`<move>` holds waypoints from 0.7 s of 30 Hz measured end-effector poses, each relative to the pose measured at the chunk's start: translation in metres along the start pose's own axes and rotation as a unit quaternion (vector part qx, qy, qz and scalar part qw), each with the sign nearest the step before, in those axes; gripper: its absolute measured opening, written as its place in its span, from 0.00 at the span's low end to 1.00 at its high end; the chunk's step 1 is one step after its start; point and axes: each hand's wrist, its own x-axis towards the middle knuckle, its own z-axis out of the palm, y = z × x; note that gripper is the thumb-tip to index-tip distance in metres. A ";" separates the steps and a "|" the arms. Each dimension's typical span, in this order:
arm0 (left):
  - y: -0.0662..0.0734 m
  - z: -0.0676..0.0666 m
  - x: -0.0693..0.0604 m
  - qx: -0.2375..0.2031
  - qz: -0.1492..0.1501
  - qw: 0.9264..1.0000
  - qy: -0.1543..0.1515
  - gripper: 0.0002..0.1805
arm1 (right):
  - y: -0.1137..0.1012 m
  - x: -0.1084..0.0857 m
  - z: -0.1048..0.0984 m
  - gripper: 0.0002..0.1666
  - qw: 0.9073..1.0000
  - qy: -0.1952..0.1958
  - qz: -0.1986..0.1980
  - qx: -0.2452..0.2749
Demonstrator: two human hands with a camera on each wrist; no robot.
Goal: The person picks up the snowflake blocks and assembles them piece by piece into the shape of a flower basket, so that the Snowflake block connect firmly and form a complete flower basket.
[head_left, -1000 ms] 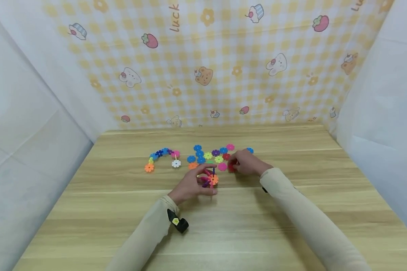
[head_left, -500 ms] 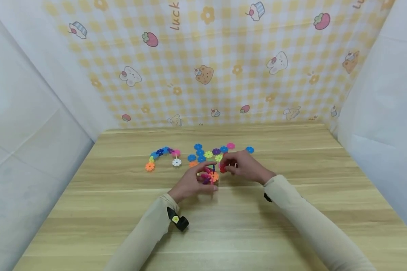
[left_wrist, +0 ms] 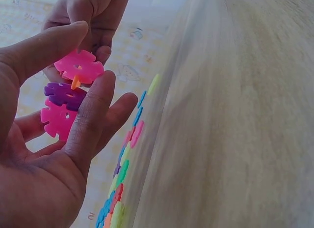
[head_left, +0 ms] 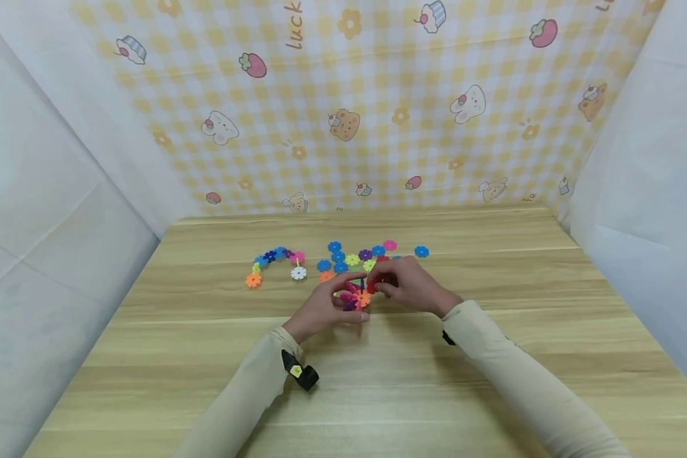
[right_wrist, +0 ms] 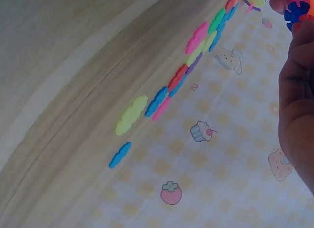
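Note:
My left hand [head_left: 323, 310] grips a cluster of interlocking snowflake discs between thumb and fingers, just above the table. An orange disc [head_left: 363, 298] of this cluster faces me. In the left wrist view a pink disc [left_wrist: 78, 67] and a purple disc [left_wrist: 63, 94] of it show between the fingers. My right hand [head_left: 411, 285] pinches a red snowflake disc [head_left: 372, 287] close against the cluster's right side. Whether the two touch is hidden by the fingers. At the right wrist view's top corner, a dark blue disc [right_wrist: 297, 13] shows beside the right fingertips.
Loose snowflake discs lie flat behind the hands, among them a blue one [head_left: 422, 252], a pink one [head_left: 390, 245] and a purple one [head_left: 366, 255]. Left of them curves a joined chain of discs [head_left: 270, 256] with a white disc [head_left: 299, 273] at its end. A patterned cloth [head_left: 343, 95] hangs behind the table.
My right hand has picked the red disc up from among the loose ones and brought it left to the cluster. My left hand has stayed nearly still.

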 end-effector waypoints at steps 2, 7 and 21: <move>0.000 0.000 0.000 -0.001 -0.001 1.000 -0.002 0.40 | 0.000 0.000 0.001 0.07 1.000 0.000 -0.002 0.001; 0.000 0.000 0.001 -0.003 -0.003 1.000 -0.006 0.39 | 0.001 -0.001 0.001 0.08 1.000 0.004 -0.012 -0.007; -0.002 -0.001 0.002 0.005 0.015 1.000 -0.021 0.41 | -0.005 0.001 0.003 0.08 0.999 0.021 -0.037 -0.024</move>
